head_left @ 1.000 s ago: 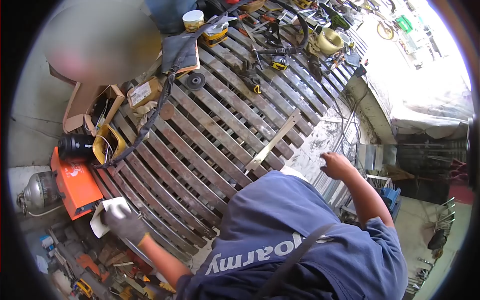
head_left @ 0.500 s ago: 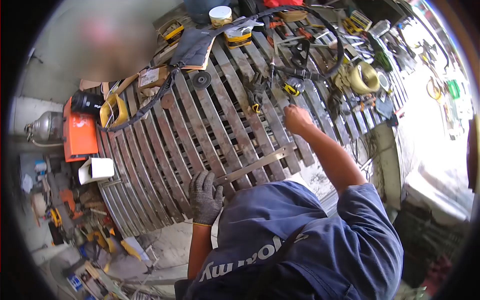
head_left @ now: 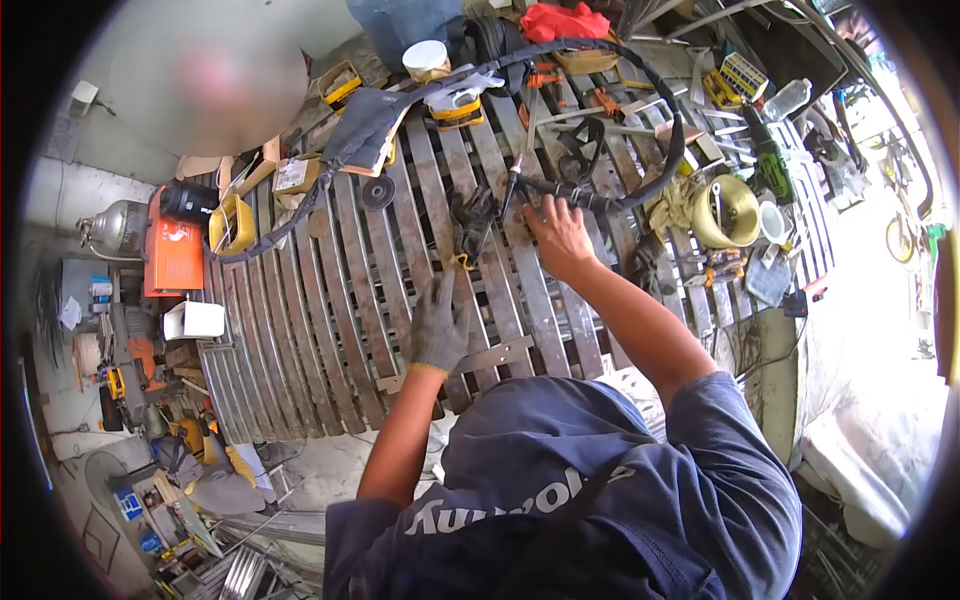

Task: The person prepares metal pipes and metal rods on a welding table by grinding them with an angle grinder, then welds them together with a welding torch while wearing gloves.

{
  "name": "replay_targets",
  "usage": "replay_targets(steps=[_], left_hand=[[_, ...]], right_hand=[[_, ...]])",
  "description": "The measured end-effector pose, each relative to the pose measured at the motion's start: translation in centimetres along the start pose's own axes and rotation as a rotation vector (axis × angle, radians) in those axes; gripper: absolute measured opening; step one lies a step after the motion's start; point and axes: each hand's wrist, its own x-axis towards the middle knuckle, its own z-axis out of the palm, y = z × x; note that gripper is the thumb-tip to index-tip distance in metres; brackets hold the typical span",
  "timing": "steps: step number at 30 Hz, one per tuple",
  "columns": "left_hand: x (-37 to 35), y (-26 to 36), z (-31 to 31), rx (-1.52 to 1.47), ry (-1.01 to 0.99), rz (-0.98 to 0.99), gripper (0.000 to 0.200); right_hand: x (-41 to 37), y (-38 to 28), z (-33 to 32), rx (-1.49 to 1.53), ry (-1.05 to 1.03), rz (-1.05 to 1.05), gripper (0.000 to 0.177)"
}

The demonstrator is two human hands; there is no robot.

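2 hands over a slatted metal bench (head_left: 300, 330).
The gloved left hand (head_left: 440, 325) is flat, fingers extended, visibly holding nothing, its wrist crossing above a metal strip (head_left: 497, 356). The bare right hand (head_left: 560, 238), fingers loosely spread, reaches the black torch (head_left: 541, 186) lying beside a dark glove (head_left: 470, 220); contact cannot be told.
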Motion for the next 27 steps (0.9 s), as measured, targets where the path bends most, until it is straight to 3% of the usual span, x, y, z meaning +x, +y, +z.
replay_targets(steps=[5,7,8,9,10,12,15,17,19,20,22,24,27], left_hand=[[11.0,0.6,5.5,0.238,-0.040,-0.096,0.074],[14.0,1.6,4.0,0.291,-0.241,-0.158,0.061],[15.5,1.8,3.3,0.318,-0.347,-0.181,0.054],[16.8,-0.6,5.1,0.260,-0.300,-0.138,0.029],[17.9,-3.8,7.1,0.222,-0.221,-0.101,0.024],[20.1,-0.5,3.0,0.235,-0.251,-0.300,0.026],[24.7,2.3,0.5,0.053,-0.353,-0.216,0.035],[27.3,10.4,-4.2,-0.192,-0.388,-0.173,0.049],[31.0,8.4,-0.9,0.208,0.194,0.781,0.066],[31.8,9.4,-0.8,0.041,0.187,0.596,0.067],[32.5,13.1,-1.7,-0.282,0.167,0.217,0.070],[30.7,14.2,-2.1,-0.277,0.170,0.235,0.060],[25.0,12.8,-1.6,-0.274,0.147,0.253,0.049]], right_hand=[[1.0,3.1,1.4,0.008,-0.074,-0.081,0.068],[0.2,3.6,1.9,-0.044,-0.044,-0.146,0.068],[-0.5,4.0,1.9,0.125,-0.122,-0.116,0.071],[-2.0,4.4,0.1,0.218,-0.162,-0.100,0.073],[-3.8,4.7,-2.7,0.311,-0.204,-0.086,0.074],[-8.2,6.6,-5.0,0.450,-0.173,-0.016,0.075],[-13.8,10.3,-9.1,0.429,-0.332,0.240,0.068],[-16.7,13.0,-9.1,0.284,-0.318,0.399,0.064],[-18.5,15.7,-7.9,0.098,-0.309,0.537,0.059],[-18.8,16.9,-7.7,0.027,-0.331,0.602,0.055],[-20.7,19.8,-3.5,-0.203,-0.127,0.563,0.040],[-19.7,19.7,-4.6,-0.142,-0.383,0.624,0.034],[-15.3,15.9,-6.3,-0.187,-0.277,0.556,0.030]])
